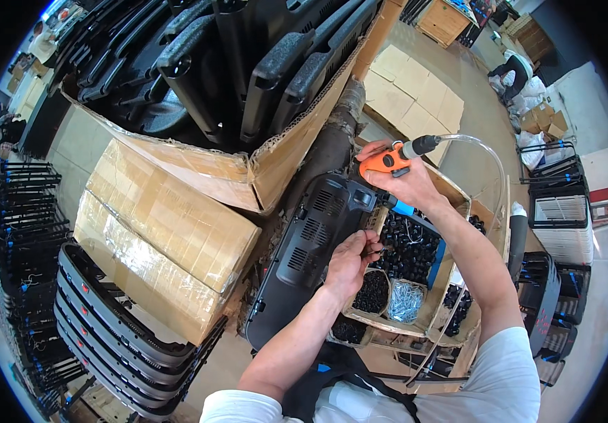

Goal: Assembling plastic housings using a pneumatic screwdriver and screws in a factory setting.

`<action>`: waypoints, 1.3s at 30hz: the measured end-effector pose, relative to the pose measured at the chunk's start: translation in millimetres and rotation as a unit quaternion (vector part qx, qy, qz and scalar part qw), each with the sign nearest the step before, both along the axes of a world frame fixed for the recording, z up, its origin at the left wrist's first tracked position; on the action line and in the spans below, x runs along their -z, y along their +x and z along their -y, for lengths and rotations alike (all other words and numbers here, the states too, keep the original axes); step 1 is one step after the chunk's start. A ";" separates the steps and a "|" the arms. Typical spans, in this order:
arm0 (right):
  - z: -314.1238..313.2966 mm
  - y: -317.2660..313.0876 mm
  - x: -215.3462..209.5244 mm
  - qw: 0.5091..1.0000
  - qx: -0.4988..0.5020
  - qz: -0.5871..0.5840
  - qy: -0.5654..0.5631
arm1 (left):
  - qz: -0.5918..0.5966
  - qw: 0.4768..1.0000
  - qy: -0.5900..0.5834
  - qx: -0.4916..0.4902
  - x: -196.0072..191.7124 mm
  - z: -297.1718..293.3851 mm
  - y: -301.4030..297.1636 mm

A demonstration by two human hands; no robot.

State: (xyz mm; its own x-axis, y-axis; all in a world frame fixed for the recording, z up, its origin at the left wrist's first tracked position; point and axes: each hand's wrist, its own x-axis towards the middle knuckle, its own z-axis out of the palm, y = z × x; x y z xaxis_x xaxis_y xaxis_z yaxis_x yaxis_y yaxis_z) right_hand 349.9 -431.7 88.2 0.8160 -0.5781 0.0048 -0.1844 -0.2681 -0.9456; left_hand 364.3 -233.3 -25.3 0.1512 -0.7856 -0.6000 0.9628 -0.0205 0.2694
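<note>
My right hand (417,187) is wrapped round an orange air screwdriver (386,162) with a clear hose. It holds the tool over the far right end of a long black plastic panel (283,282) with vent slots. Beside the panel's right edge, my left hand (348,265) has its fingers pinched together; what sits between them is too small to make out. Just right of that hand stands a divided wooden parts tray (427,321). Small black parts (410,247), black screws (371,292) and silver screws (406,302) fill its compartments.
A large open carton (177,166) of black plastic parts rises at the far left. Below it is a taped cardboard box (156,240), beside stacked black curved frames (113,338). Flat cardboard (417,99) lies beyond the tray. A person (512,74) bends down at the far right.
</note>
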 end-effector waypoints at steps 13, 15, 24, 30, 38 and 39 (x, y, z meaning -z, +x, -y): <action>3.9 -2.9 5.0 0.999 -0.042 0.013 -0.026 | -0.018 0.999 0.038 -0.033 -8.7 -13.9 1.8; 3.4 -2.6 6.2 0.998 -0.046 0.011 -0.031 | -0.015 0.999 0.031 -0.031 -7.1 -15.6 6.1; 6.3 -1.3 16.7 0.999 -0.044 0.007 -0.025 | -0.039 0.997 0.042 -0.056 -8.9 1.7 19.6; -19.2 -5.6 -15.6 1.000 0.010 0.000 -0.019 | -0.092 0.988 0.040 -0.117 -7.9 30.3 37.6; -44.2 -11.3 -35.2 0.996 -0.065 0.026 0.053 | -0.228 0.949 -0.019 -0.218 -11.9 31.9 62.1; -44.9 -9.2 -35.7 0.996 -0.070 0.020 0.053 | -0.224 0.952 -0.026 -0.206 -12.0 29.2 65.3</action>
State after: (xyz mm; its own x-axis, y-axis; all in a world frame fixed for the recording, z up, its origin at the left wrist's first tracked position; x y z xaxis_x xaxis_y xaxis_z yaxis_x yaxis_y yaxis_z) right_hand 340.7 -386.7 123.9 0.8889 -0.4579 -0.0156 -0.1136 -0.1874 -0.9757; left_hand 429.6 -262.5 -13.3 0.1901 -0.7456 -0.6387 0.9049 0.3855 -0.1806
